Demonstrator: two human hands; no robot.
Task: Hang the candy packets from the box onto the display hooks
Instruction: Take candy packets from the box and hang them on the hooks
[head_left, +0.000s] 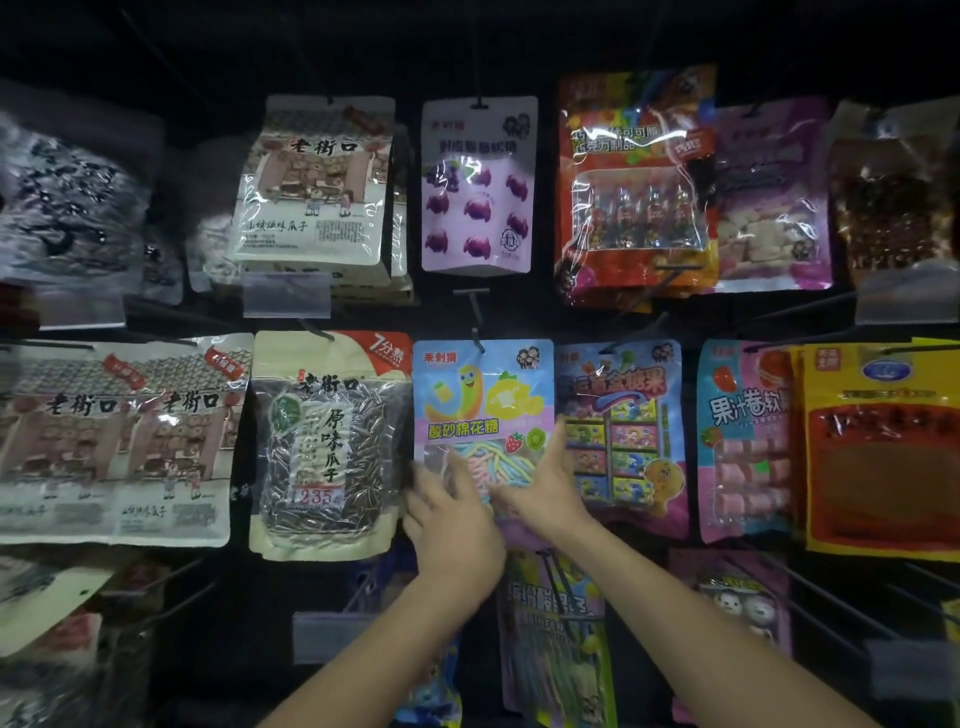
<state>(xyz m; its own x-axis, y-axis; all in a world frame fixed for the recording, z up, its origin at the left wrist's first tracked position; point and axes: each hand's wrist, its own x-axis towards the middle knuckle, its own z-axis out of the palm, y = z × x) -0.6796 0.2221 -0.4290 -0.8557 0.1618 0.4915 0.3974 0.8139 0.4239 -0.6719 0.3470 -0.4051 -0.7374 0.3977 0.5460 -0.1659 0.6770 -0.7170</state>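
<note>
Marshmallow candy packet (480, 410), blue and pink, hangs from a display hook (476, 335) in the middle row. Just left hangs a sunflower-seed bag (324, 447), just right a boxed-candy packet (618, 431), above it a grape gummy packet (478, 187); a green packet (556, 639) below is partly hidden by the arms. Its clear window shows pastel strips. It reads 酸砂棉花糖; the seed bag reads 老街口, 原味瓜子 and 235. The left hand (452, 525) and right hand (545, 488) lie flat on its lower half, fingers straight, gripping nothing.
</note>
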